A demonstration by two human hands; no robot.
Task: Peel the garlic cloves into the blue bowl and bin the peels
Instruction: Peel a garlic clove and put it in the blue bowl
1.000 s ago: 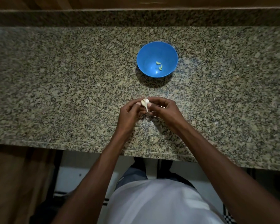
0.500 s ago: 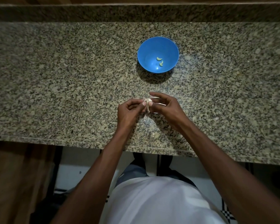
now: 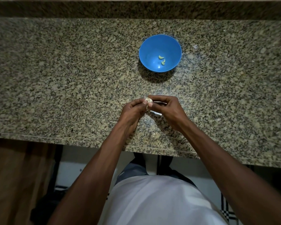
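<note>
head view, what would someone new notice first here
The blue bowl stands out on the speckled counter, with two peeled cloves lying in it. Nearer the counter's front edge, the left hand and right hand pinch a garlic clove between their fingertips.

Your left hand and right hand meet over the granite counter, both pinching one garlic clove between the fingertips. A pale strip of peel lies beneath your right hand. The blue bowl, farther back, holds two peeled cloves.
</note>
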